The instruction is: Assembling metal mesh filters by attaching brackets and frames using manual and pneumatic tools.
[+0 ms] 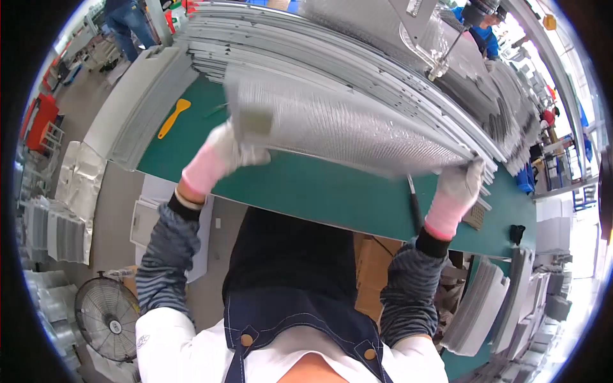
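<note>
A long silvery sheet with a quilted, foil-like surface is lifted between my hands above the green tabletop. It is tilted and partly blurred. My left hand, in a white and pink glove, is closed on its left end. Close to that end a greenish square patch shows on the sheet. At the sheet's right corner, my right hand, gloved the same way, pinches the edge. Just left of the right hand, a slim tool with a black handle lies on the table.
Long grey-white strips are stacked along the table's far side. More panels lie at the left, near a yellow scraper. A black fan stands lower left. Other people are in the background.
</note>
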Motion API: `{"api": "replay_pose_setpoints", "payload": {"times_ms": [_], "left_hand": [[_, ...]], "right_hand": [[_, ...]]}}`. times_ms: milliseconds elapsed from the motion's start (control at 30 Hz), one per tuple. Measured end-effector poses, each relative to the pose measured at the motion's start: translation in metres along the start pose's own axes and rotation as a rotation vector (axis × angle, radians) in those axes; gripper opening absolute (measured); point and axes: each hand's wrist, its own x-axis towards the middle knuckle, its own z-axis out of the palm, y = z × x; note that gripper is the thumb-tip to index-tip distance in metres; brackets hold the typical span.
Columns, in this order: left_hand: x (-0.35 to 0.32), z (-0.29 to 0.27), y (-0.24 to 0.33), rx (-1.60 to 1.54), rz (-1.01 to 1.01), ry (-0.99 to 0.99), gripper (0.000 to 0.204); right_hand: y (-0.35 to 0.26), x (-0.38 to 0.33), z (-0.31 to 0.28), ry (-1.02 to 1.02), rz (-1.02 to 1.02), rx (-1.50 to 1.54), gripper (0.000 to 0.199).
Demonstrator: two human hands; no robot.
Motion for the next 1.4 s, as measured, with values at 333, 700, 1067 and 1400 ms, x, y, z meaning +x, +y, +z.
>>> {"api": "replay_pose_setpoints", "payload": {"times_ms": [333, 700, 1067, 1400], "left_hand": [[0.018, 0.152, 0.029, 1.222, 1.135, 0.112, 0.046], [0.029, 0.135, 0.045, 0.965, 1.100, 0.134, 0.057], [0.054, 0.152, 0.029, 0.938, 1.262, 0.338, 0.035], [0.056, 0.162, 0.033, 0.959, 1.302, 0.330, 0.036]], "right_hand": [[0.005, -0.104, 0.097, -0.108, -0.210, -0.193, 0.012], [0.040, -0.032, -0.042, -0.627, 0.134, -1.634, 0.033], [0.000, 0.003, 0.019, -0.499, 0.531, -0.682, 0.034], [-0.088, 0.020, 0.082, -1.058, -0.605, -0.834, 0.033]]}}
